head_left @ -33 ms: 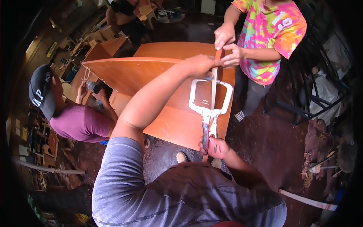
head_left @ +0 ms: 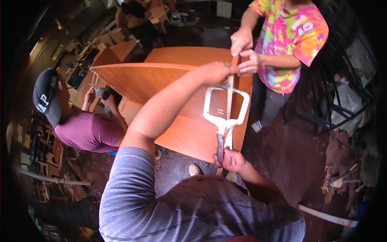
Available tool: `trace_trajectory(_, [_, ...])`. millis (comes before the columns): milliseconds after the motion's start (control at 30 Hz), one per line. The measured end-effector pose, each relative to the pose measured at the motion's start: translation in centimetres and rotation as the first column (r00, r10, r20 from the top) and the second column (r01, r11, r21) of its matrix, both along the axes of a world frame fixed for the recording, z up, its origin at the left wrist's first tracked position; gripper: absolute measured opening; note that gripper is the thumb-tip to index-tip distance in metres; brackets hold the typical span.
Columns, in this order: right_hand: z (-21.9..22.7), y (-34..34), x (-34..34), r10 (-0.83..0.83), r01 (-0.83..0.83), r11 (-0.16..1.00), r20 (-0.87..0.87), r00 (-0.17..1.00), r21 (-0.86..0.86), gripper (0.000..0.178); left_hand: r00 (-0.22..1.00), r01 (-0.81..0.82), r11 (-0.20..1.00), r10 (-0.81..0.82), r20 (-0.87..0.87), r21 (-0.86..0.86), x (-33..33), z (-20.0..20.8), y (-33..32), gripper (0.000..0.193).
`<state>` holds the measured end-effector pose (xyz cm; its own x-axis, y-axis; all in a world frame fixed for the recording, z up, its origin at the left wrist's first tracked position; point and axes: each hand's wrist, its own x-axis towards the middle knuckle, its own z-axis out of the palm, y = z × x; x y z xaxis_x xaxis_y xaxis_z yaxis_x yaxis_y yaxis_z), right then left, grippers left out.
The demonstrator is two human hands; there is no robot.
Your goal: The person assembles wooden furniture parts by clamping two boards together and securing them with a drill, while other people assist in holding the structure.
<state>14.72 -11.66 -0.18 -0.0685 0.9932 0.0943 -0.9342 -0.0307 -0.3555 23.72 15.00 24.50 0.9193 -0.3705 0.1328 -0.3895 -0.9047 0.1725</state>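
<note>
My right hand (head_left: 230,159) grips the red-and-grey handles of a silver locking C-clamp (head_left: 225,109). The clamp's jaws straddle the thin edge of an orange-brown wooden panel (head_left: 161,82) that stands upright. My left arm reaches forward, and my left hand (head_left: 215,72) is closed over the panel's top edge just above the clamp. A person in a bright tie-dye shirt (head_left: 288,38) stands across from me and pinches the same edge with both hands (head_left: 246,52).
A second flat panel (head_left: 185,133) lies beneath the upright one. At the left, a person in a dark cap and maroon shirt (head_left: 86,131) crouches at the panel's far end holding a tool (head_left: 102,93). Wooden boxes sit behind, black metal frames (head_left: 338,101) at the right.
</note>
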Motion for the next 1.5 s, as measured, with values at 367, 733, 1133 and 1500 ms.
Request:
trace_trajectory(367, [-0.4,-0.7,-0.3,0.025,-0.025,1.0,-0.013,1.0,-0.01,0.045,0.999,-0.024,0.998,0.022,-0.028,-0.053,0.1,-0.8,-0.3,0.033])
trace_trajectory(733, [-1.3,-0.5,0.2,0.028,-0.028,1.0,0.01,1.0,-0.006,0.054,1.0,0.012,0.997,-0.013,-0.007,-0.07,0.5,-1.3,0.1,0.032])
trace_trajectory(1133, [-0.7,-0.2,0.3,-0.014,0.011,0.999,0.062,0.998,0.04,0.051,0.997,-0.039,0.994,0.032,-0.068,-0.099,0.5,-0.6,-0.1,0.035])
trace_trajectory(1500, [-0.3,-0.1,-0.5,-0.053,0.053,0.999,0.036,0.998,-0.005,0.045,0.993,-0.067,0.993,0.058,-0.1,-0.093,-0.4,-0.5,0.9,0.051])
